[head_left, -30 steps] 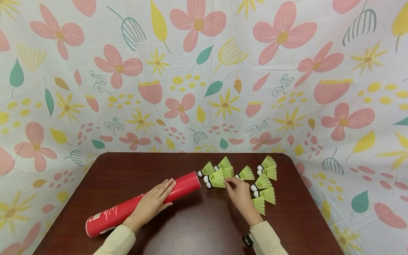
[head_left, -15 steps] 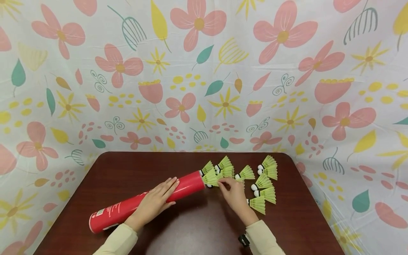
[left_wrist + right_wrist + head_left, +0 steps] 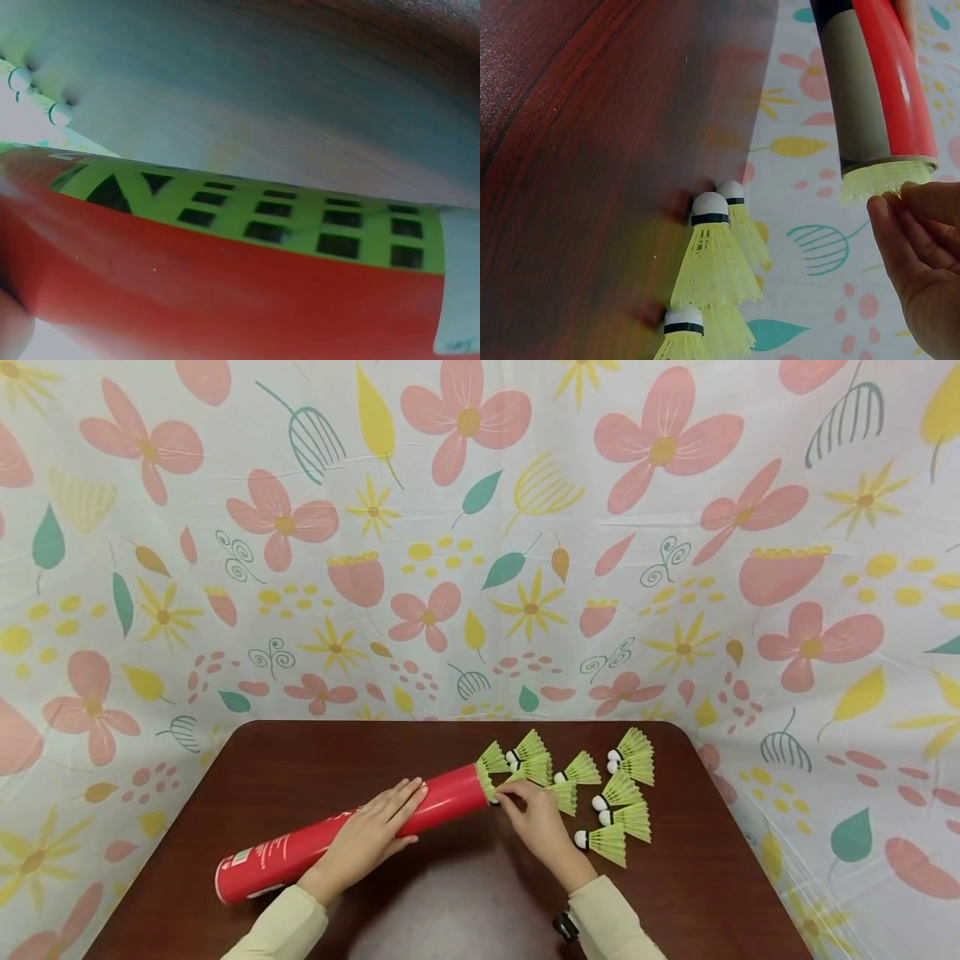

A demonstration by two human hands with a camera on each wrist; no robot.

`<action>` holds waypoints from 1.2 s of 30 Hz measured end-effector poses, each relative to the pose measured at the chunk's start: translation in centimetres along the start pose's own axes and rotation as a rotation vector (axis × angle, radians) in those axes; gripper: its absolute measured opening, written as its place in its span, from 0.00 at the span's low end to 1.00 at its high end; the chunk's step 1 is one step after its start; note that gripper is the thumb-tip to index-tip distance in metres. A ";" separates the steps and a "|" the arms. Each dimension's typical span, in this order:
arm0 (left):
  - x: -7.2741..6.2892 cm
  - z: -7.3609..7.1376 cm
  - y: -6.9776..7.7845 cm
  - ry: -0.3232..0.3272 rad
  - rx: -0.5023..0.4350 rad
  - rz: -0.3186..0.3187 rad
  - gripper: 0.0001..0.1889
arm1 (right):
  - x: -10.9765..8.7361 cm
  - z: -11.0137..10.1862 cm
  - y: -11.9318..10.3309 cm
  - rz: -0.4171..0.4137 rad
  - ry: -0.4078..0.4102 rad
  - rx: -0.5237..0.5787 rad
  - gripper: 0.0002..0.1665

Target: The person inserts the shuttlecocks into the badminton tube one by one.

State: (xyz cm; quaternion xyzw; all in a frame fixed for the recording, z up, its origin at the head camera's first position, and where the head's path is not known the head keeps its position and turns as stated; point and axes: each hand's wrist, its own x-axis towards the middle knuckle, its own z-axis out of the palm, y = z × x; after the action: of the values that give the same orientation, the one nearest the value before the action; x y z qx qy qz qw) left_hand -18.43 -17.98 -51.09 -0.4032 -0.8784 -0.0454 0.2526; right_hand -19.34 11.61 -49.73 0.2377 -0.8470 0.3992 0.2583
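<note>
A red shuttlecock tube [image 3: 448,797] slants across the table, its mouth towards the right. My left hand [image 3: 367,842] grips it from above, with the fingers across its top and the thumb along the near side. At the mouth, my right hand [image 3: 542,831] pinches the skirt edge of a yellow shuttlecock [image 3: 877,182]. Its cork end is hidden inside the tube, and only the end of the skirt shows. In the left wrist view the tube's side [image 3: 247,277] fills the lower part, with a green checked strip along it.
Several yellow shuttlecocks with white heads lie right of the tube, among them one near my right wrist [image 3: 602,842] and a pair at the back right [image 3: 633,756]. The dark brown table [image 3: 315,747] ends at a flowered cloth [image 3: 480,543] behind.
My right hand has moved left with the shuttlecock, which has gone from beside the mouth into the tube. My left hand and the tube have shifted slightly right.
</note>
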 end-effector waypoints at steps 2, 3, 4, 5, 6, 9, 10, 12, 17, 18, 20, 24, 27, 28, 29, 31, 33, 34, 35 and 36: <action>0.0 0.0 0.0 0.001 0.004 0.004 0.49 | 0.1 0.0 -0.1 -0.004 -0.018 0.010 0.06; 0.0 0.0 0.0 0.002 0.006 0.006 0.50 | 0.2 0.0 -0.1 -0.006 -0.026 0.015 0.06; 0.0 0.0 0.0 0.006 0.006 0.008 0.50 | 0.2 0.0 -0.1 -0.007 -0.035 0.019 0.06; 0.1 0.1 0.0 0.011 0.006 0.010 0.50 | 0.3 0.1 -0.1 -0.012 -0.043 0.023 0.06; 0.1 0.1 0.0 0.014 0.007 0.012 0.50 | 0.3 0.1 -0.1 -0.017 -0.052 0.027 0.06; 0.2 0.0 -0.1 0.027 -0.001 0.022 0.49 | 0.4 0.1 -0.1 -0.038 -0.079 0.039 0.07; 0.2 0.0 -0.1 0.030 -0.002 0.025 0.49 | 0.4 0.2 -0.1 -0.046 -0.088 0.040 0.07; 0.2 -0.1 -0.1 0.033 -0.010 0.029 0.48 | 0.3 0.2 -0.1 -0.061 -0.104 0.042 0.07; 0.0 -0.1 -0.2 0.045 -0.017 0.039 0.49 | 0.0 0.2 0.1 -0.077 -0.130 0.042 0.05; 0.0 -0.1 -0.2 0.045 -0.015 0.040 0.49 | 0.1 0.2 0.1 -0.084 -0.132 0.046 0.06; 0.1 -0.3 -0.2 0.037 -0.011 0.037 0.49 | 0.2 0.2 0.1 -0.100 -0.133 0.054 0.06; 0.2 -0.5 -0.2 0.006 0.004 0.030 0.48 | 0.6 0.2 0.2 -0.140 -0.148 0.068 0.08; 0.3 -0.5 -0.3 -0.002 0.012 0.039 0.48 | 0.9 0.2 0.3 -0.149 -0.178 0.072 0.08; 0.4 -0.5 -0.3 -0.002 0.013 0.044 0.48 | 1.0 0.2 0.3 -0.149 -0.190 0.072 0.09; 0.4 -0.5 -0.3 0.001 0.012 0.049 0.48 | 1.0 0.2 0.3 -0.148 -0.203 0.074 0.10; 0.4 -0.5 -0.2 0.006 0.007 0.056 0.47 | 1.0 0.3 0.3 -0.144 -0.225 0.079 0.11; 0.2 -0.3 -0.2 0.008 0.004 0.060 0.48 | 1.0 0.3 0.3 -0.139 -0.242 0.081 0.12; 0.2 -0.3 -0.1 0.003 0.003 0.058 0.48 | 0.9 0.4 0.3 -0.136 -0.246 0.082 0.12; 0.1 -0.2 -0.1 0.004 0.006 0.057 0.49 | 0.8 0.4 0.4 -0.134 -0.250 0.084 0.12; 0.0 -0.2 0.0 0.000 0.006 0.054 0.49 | 0.7 0.4 0.4 -0.132 -0.251 0.084 0.11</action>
State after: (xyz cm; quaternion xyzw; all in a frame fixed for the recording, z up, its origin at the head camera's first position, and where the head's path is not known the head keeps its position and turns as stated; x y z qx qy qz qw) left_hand -18.39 -18.06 -50.94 -0.4259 -0.8674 -0.0358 0.2550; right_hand -20.21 11.39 -49.73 0.3515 -0.8377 0.3837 0.1656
